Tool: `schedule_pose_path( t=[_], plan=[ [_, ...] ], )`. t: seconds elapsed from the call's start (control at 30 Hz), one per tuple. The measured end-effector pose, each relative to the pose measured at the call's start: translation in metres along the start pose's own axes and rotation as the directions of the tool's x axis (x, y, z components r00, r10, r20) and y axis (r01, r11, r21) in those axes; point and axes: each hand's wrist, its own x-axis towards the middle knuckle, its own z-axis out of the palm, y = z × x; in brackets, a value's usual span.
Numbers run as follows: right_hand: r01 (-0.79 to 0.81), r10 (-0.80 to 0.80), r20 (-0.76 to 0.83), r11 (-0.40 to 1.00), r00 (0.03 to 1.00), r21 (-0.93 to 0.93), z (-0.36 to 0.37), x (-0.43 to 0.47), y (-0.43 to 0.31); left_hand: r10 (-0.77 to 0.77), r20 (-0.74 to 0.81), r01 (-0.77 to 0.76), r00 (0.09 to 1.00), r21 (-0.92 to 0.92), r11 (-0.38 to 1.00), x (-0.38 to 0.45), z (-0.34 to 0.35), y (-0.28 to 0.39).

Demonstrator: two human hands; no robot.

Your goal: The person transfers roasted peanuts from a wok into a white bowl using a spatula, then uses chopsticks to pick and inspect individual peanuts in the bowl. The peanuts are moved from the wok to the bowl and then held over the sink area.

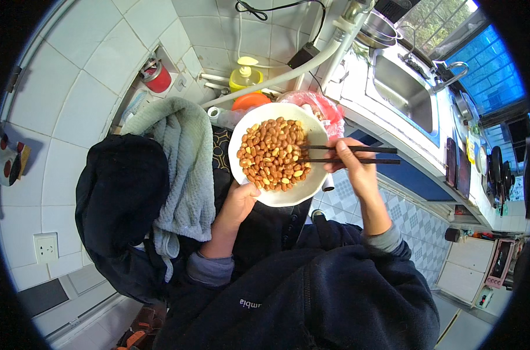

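A white bowl (308, 192) filled with shelled peanuts (273, 153) is held in front of me. Most of the peanuts keep their reddish-brown skins, and some are pale and bare. My left hand (241, 199) grips the bowl's near left rim, thumb on top and fingers hidden beneath. In my right hand (350, 164) is a pair of dark chopsticks (374, 155), slightly apart. Their tips reach over the bowl's right side and touch the peanuts.
Left of the bowl hang a grey-green towel (184, 175) and black clothing (122, 192). Behind it are a pink plastic bag (335, 116), an orange lid-like item (250, 101) and a yellow container (246, 78). A counter with a steel sink (405, 89) runs along the right.
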Motion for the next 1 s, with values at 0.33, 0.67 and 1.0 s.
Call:
schedule_pose_path(
  t=[0.33,0.67,1.0],
  plan=[
    [0.053,-0.058,0.027,0.987,0.998,0.149,0.007,-0.001,-0.005,-0.007,0.002,0.007,1.000,-0.006,1.000,0.000,0.000,0.000],
    [0.193,-0.206,-0.156,0.977,0.966,-0.095,-0.024,-0.007,-0.033,0.008,0.000,-0.008,1.000,0.005,1.000,0.000,0.003,0.000],
    [0.098,-0.097,0.060,0.995,0.994,-0.014,-0.017,-0.013,-0.031,-0.004,-0.001,0.004,1.000,0.000,1.000,-0.001,-0.001,-0.001]
  ],
)
